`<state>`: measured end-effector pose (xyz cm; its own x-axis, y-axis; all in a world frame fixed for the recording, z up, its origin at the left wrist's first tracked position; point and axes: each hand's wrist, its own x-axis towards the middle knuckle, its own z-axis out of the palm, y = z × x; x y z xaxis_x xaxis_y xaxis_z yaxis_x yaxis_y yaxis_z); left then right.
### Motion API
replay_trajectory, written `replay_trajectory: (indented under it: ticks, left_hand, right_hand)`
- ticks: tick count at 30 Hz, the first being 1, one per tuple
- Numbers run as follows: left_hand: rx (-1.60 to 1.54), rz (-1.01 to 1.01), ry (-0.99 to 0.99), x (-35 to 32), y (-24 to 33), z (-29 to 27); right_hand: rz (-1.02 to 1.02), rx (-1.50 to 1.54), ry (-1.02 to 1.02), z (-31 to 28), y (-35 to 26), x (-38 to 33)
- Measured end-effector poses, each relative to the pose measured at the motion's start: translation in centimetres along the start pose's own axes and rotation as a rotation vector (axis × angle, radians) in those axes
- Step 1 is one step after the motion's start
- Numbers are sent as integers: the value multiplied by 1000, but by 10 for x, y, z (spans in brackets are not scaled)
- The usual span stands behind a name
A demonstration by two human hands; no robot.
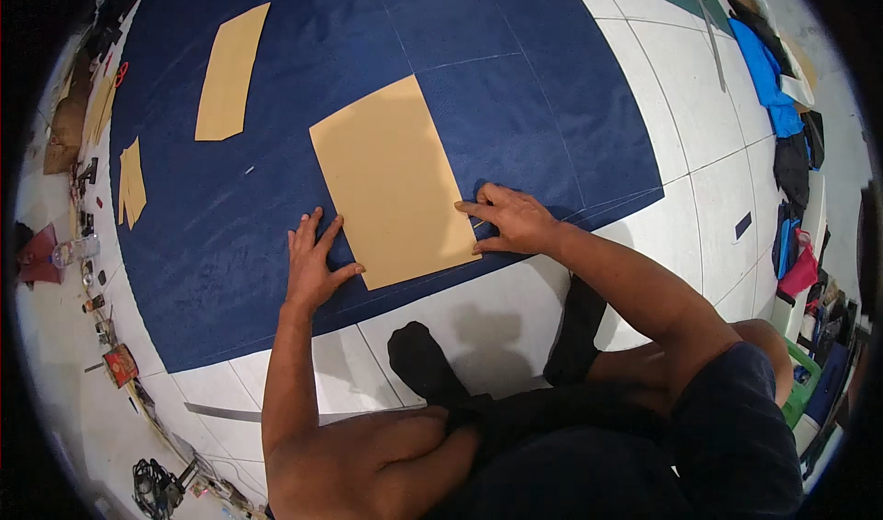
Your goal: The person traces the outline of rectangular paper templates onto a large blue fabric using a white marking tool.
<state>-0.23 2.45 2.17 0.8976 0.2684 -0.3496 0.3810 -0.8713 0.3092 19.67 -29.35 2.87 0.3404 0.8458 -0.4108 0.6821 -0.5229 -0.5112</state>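
Observation:
A large tan card pattern piece (391, 189) lies flat on a dark blue cloth (276, 207) spread over the floor. My left hand (317, 261) rests at the card's left edge with its fingers spread, thumb and index fingertip touching it. At the right edge, my right hand (517, 218) has its index finger and thumb stretched apart against the card, while the other fingers are bent. Something thin and yellowish shows under that hand; I cannot make out what it is. Pale chalk lines run across the cloth beyond the card and along its near edge.
Another tan pattern piece (230, 79) and smaller tan pieces (132, 187) lie on the cloth's left side, near a small white stick (249, 169). A metal strip (221, 412) lies on the white tiles (717, 207). Clutter lines both sides, with red-handled scissors (121, 74) at left.

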Motion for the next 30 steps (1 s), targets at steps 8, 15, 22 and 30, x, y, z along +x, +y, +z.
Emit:
replay_trajectory:
  ticks: [8, 15, 22, 30]
  left_hand:
    - [-5, 39, 10, 0, -5, 1]
    - [-13, 16, -3, 0, 6, -6]
    - [15, 37, 11, 4, 5, -8]
    - [174, 103, -76, 11, 20, -20]
  right_hand:
    - [7, 13, 4, 4, 2, -1]
    - [4, 4, 5, 0, 0, -3]
    - [-5, 30, 36, -3, -2, 1]
    - [12, 11, -11, -6, -5, 1]
